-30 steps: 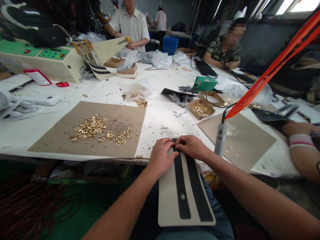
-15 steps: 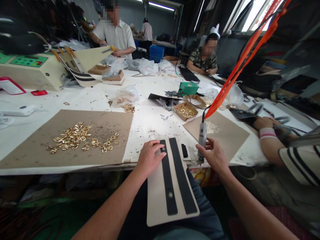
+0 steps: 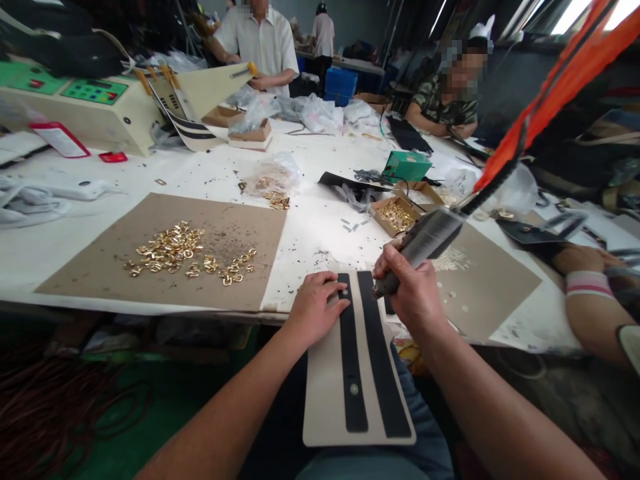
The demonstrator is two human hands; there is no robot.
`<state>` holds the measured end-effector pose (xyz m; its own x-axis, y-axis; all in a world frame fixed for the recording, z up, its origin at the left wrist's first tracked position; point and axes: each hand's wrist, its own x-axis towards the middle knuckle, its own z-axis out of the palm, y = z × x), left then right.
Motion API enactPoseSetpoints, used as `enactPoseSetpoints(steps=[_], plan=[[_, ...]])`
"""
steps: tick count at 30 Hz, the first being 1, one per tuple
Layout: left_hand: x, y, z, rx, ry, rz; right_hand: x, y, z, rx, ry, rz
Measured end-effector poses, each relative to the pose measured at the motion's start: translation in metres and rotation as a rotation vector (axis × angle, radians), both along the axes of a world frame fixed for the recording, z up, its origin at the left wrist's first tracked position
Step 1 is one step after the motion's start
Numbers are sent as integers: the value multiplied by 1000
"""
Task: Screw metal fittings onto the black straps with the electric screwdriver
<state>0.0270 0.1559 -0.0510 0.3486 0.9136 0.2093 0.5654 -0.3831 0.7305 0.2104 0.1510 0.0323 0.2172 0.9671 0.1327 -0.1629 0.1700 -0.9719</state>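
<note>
A cream panel (image 3: 325,393) with two black strips (image 3: 381,367) lies from the table edge onto my lap. My left hand (image 3: 316,308) presses flat on its upper left part, fingers spread over the left strip. My right hand (image 3: 411,288) grips a grey electric screwdriver (image 3: 425,240), tilted with its tip near the top of the right strip. An orange strap (image 3: 560,87) and a black cable run up from the tool. A small stud (image 3: 353,388) sits low on the left strip.
A pile of gold buckles (image 3: 175,250) lies on a brown card (image 3: 100,280) to the left. A box of gold parts (image 3: 397,217), a green box (image 3: 409,165) and a cream machine (image 3: 95,110) stand farther back. A person's arm (image 3: 585,280) rests at the right; other people work across the table.
My right hand left the panel, took hold of the hanging screwdriver and brought it tilted over the right strip. My left hand stayed on the panel.
</note>
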Motion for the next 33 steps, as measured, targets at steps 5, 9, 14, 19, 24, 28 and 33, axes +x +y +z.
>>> enactPoseSetpoints(steps=[5,9,14,19,24,28,33], plan=[[2,0,-1,1,-17,0,-35,22,-14,42,-34,-33],[2,0,0,4,-26,-6,-39,26,-26,46,-82,-30],[0,-1,2,-3,-18,-19,-40,27,-30,54,-115,-16],[0,-1,3,0,-15,-24,-40,27,-31,47,-136,3],[2,0,3,-5,-15,-20,-40,27,-28,36,-194,67],[1,0,2,0,-13,-24,-39,28,-27,55,-203,107],[1,0,2,4,-5,-31,-36,31,-33,73,-187,179]])
